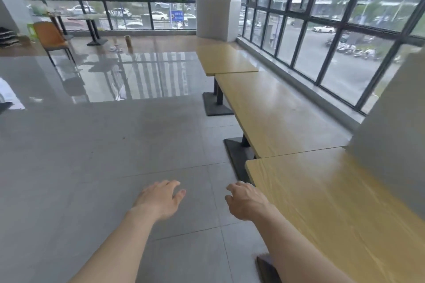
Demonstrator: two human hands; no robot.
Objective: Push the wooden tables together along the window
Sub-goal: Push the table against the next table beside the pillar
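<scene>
Three light wooden tables stand end to end along the right-hand window. The near table [340, 209] touches the middle table [276, 112], and the far table [224, 58] meets the middle one, set slightly to the left. My right hand [245, 201] hovers just off the near table's left front corner, fingers loosely curled, holding nothing. My left hand [159, 197] hangs over the floor to the left, fingers spread and empty.
Black pedestal bases [217, 104] sit under the tables on the grey tiled floor. A white pillar [216, 0] rises behind the far table and a grey wall edge [395, 135] at the right. An orange chair [51, 38] and another table [92, 23] stand far left.
</scene>
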